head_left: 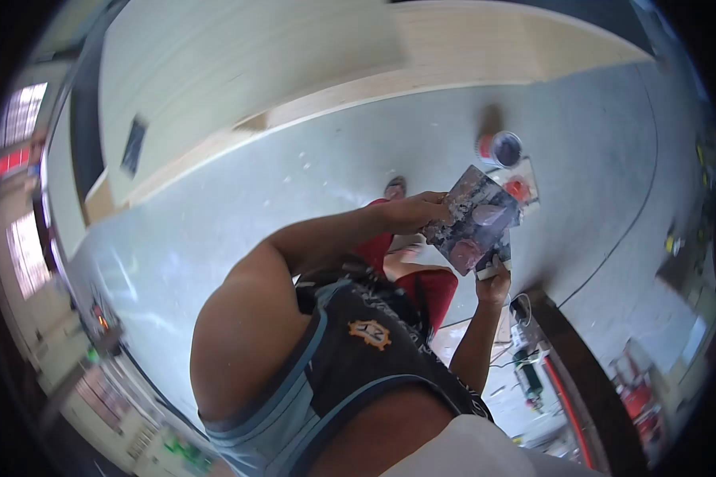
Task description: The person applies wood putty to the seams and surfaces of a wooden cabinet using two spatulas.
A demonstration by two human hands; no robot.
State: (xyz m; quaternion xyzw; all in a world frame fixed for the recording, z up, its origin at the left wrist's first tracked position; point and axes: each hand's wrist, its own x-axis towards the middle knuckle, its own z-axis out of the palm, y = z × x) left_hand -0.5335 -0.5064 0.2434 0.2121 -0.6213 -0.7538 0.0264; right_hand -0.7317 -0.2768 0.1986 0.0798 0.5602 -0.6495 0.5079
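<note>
Between the left hand (426, 210), which gripped a dark board (471, 191), and the right hand (495, 288), closed round a scraper (499, 249), a pink blob (465, 254) sat near the scraper.

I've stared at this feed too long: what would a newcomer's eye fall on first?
Probably the smeared dark board near mid-view, gripped by the left hand and carrying two pinkish lumps, with the right hand at its lower corner. Next, the open can on the floor above it in view, then the large pale panel at upper left.
</note>
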